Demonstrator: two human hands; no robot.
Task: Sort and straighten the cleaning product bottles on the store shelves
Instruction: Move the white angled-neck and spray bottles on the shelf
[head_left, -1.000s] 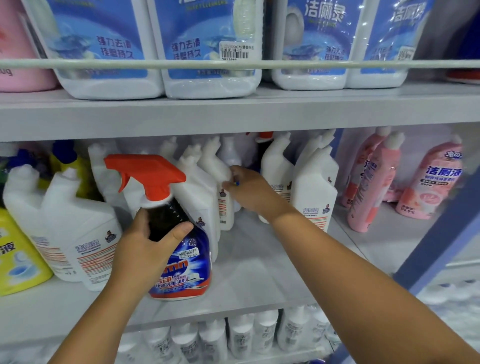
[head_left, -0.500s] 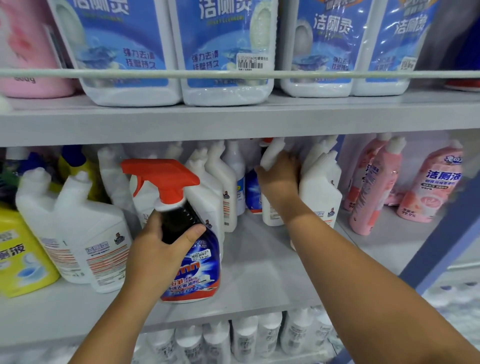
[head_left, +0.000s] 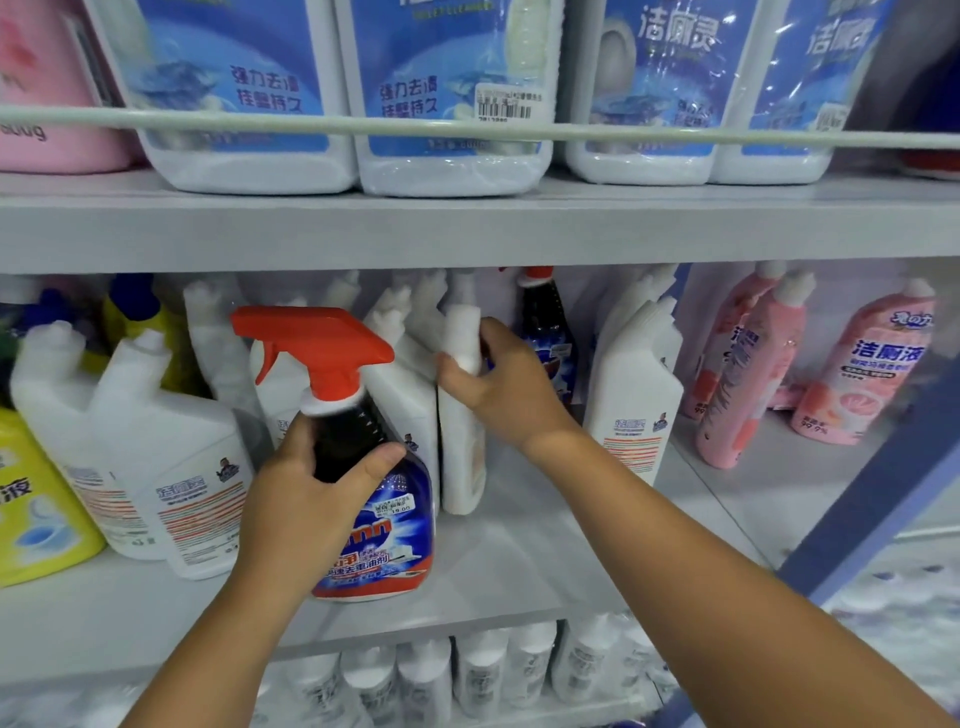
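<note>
White bottle (head_left: 460, 415) and red-triggered sprayer (head_left: 363, 467) held in hands.

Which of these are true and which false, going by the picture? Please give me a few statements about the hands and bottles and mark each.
1. The left hand grips a spray bottle with a red trigger top. True.
2. The right hand is empty and hangs loose. False: it holds a white bottle by the neck.
3. A second dark bottle stands at the back of the shelf, behind the right hand. True.
4. The pink bottles stand left of the spray bottle. False: they stand at the right end of the shelf.
5. The spray bottle's label is green. False: it is blue and red.
</note>
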